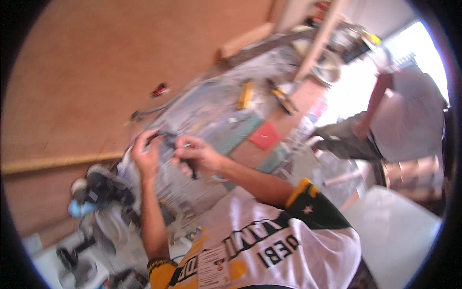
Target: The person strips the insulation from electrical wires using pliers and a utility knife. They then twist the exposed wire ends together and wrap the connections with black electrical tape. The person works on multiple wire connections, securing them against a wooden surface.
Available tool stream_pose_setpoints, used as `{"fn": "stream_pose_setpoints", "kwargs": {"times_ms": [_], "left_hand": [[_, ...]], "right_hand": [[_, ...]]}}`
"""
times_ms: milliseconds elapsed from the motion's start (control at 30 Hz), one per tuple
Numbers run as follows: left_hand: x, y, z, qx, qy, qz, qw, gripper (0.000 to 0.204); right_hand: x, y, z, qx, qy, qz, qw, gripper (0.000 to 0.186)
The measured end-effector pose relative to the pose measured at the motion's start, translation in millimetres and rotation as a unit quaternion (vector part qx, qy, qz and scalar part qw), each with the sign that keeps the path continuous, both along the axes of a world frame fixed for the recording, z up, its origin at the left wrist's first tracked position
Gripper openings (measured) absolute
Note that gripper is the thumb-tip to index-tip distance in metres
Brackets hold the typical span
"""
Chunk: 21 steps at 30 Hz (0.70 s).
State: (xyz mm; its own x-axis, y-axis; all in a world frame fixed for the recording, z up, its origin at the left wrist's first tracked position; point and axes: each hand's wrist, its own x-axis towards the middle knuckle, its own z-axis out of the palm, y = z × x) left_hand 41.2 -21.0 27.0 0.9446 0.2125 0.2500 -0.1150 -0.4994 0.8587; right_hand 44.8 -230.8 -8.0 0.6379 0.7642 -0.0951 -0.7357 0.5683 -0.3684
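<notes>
My right hand (198, 155) is closed round a small dark tool (168, 137). Its dark end pokes out below my fingers and its grey upper part rises toward my other hand; blur hides its exact kind. Beside it my left hand (146, 154) is raised, thumb and fingertips curled together near the tool's upper end. What those fingertips hold, if anything, I cannot make out. Both hands are above the littered worktop (192, 192), just in front of a large brown board (120, 72).
A yellow tool (246, 95), a yellow-and-black tool (284, 99), a red square piece (265, 137) and a roll of tape (327, 69) lie farther off. Dark shoes (103, 183) sit at left. Another person (404, 115) is at right, near a white panel (392, 236).
</notes>
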Motion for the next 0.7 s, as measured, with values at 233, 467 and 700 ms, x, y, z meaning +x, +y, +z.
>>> {"fn": "stream_pose_setpoints", "kwargs": {"times_ms": [233,467,700], "left_hand": [[7.4,-10.9,-14.9,0.017,-0.014,0.005,1.000,0.018],[15.5,-39.3,-5.3,-0.045,-0.060,0.069,0.995,0.020],[5.6,-39.2,7.8,-0.016,-0.089,0.078,0.993,0.018]], "right_hand": [[-3.1,8.9,-8.1,-0.285,-0.382,-0.231,0.849,0.018],[-6.5,-6.3,34.6,-0.493,-0.555,-0.269,0.613,0.035],[1.7,-3.5,23.0,-0.233,-0.123,-0.058,0.963,0.055]]}}
